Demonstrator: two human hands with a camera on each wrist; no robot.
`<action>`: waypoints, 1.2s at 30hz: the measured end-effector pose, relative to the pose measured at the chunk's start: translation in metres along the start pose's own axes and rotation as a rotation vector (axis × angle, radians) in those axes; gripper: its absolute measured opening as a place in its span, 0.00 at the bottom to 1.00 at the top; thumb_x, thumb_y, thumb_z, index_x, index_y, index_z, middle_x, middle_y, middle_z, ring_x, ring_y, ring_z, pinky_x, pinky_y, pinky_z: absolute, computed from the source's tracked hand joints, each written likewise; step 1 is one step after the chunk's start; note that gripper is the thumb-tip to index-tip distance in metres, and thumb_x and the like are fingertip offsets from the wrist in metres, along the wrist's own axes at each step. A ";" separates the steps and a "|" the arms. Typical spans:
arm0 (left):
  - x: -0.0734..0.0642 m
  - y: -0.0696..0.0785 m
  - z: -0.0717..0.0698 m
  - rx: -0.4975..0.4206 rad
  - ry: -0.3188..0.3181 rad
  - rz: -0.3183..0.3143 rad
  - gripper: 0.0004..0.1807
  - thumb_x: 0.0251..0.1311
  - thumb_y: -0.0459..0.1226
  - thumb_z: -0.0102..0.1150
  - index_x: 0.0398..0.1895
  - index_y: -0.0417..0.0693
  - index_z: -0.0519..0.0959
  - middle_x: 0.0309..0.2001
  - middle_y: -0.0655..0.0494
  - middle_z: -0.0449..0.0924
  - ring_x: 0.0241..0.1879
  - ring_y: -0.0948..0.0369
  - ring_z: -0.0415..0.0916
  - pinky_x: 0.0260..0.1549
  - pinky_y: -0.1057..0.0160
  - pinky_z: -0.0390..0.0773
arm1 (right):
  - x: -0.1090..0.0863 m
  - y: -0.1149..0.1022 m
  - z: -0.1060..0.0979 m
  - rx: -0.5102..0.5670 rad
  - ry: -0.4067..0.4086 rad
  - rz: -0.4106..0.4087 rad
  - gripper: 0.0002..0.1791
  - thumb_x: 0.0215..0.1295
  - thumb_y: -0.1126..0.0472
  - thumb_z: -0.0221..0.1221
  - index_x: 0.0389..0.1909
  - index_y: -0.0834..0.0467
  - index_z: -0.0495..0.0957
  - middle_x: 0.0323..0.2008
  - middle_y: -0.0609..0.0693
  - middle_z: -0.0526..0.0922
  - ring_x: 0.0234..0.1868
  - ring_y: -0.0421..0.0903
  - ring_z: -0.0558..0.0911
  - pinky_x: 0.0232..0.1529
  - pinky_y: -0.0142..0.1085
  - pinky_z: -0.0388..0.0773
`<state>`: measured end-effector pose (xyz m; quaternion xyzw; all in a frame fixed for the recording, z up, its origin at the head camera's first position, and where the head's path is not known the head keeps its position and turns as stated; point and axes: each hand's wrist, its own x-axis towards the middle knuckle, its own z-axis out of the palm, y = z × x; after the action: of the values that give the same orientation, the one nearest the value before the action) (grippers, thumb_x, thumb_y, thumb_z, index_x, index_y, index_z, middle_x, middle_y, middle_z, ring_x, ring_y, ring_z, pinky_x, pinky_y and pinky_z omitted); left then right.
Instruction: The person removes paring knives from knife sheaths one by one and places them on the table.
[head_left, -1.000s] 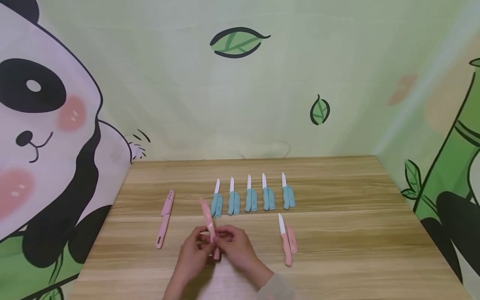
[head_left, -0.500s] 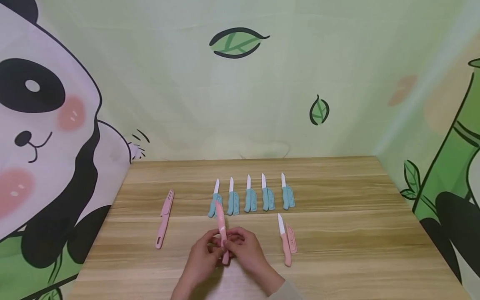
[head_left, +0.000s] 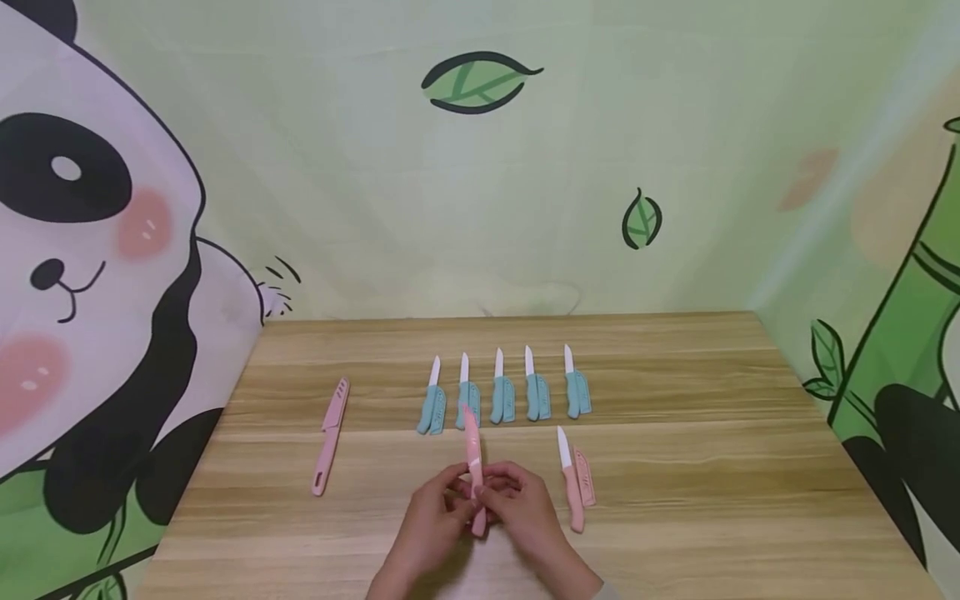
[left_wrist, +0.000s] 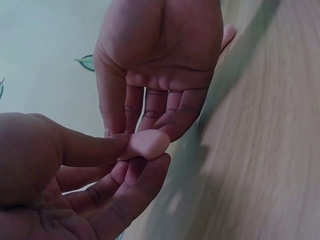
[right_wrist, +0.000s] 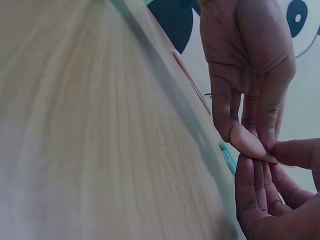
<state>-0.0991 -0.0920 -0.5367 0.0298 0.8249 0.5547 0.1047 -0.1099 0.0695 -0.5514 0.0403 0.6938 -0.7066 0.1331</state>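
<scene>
Both hands hold a pink paring knife [head_left: 474, 446] above the table, its blade end pointing away and covered by a pink sheath. My left hand [head_left: 435, 518] pinches its handle from the left, and my right hand [head_left: 527, 510] pinches it from the right. In the left wrist view the rounded butt of the knife handle [left_wrist: 148, 144] sticks out between the fingertips of both hands. The right wrist view shows the same handle [right_wrist: 247, 142] pinched from both sides.
Several blue knives [head_left: 498, 400] with white blades lie in a row behind, each with a blue sheath beside it. A bare-bladed pink knife [head_left: 573, 496] and its pink sheath [head_left: 583, 479] lie right of the hands. Another sheathed pink knife [head_left: 330, 437] lies at the left.
Both hands and the held pink knife have moved right and slightly toward the front edge. The knife has turned from leaning left to nearly straight. The things on the table stay put.
</scene>
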 end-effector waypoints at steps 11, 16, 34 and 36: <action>-0.002 0.004 0.022 0.003 -0.037 0.010 0.24 0.64 0.29 0.65 0.65 0.38 0.78 0.41 0.51 0.83 0.35 0.63 0.77 0.29 0.69 0.80 | -0.017 0.001 -0.018 -0.036 0.072 0.059 0.19 0.65 0.65 0.67 0.55 0.66 0.81 0.40 0.55 0.86 0.37 0.42 0.84 0.36 0.32 0.86; -0.004 0.006 0.031 0.028 -0.048 0.029 0.24 0.64 0.29 0.65 0.64 0.36 0.78 0.40 0.54 0.83 0.33 0.65 0.76 0.28 0.70 0.78 | -0.024 0.004 -0.022 -0.048 0.105 0.068 0.19 0.66 0.64 0.67 0.56 0.67 0.81 0.42 0.56 0.86 0.38 0.42 0.84 0.36 0.32 0.86; -0.005 0.011 0.047 0.033 -0.097 0.049 0.24 0.62 0.29 0.66 0.63 0.38 0.79 0.39 0.56 0.83 0.34 0.67 0.77 0.32 0.71 0.78 | -0.037 0.003 -0.036 -0.152 0.145 0.047 0.17 0.70 0.64 0.63 0.56 0.68 0.79 0.40 0.57 0.85 0.36 0.44 0.82 0.33 0.32 0.84; -0.005 0.011 0.046 0.011 -0.122 0.041 0.24 0.62 0.29 0.66 0.63 0.38 0.79 0.39 0.56 0.83 0.34 0.67 0.78 0.31 0.71 0.78 | -0.038 0.004 -0.038 -0.149 0.138 0.044 0.17 0.70 0.64 0.63 0.56 0.68 0.79 0.41 0.57 0.85 0.35 0.44 0.82 0.32 0.32 0.84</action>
<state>-0.0859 -0.0465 -0.5422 0.0810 0.8193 0.5492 0.1435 -0.0771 0.1117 -0.5477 0.0940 0.7509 -0.6455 0.1032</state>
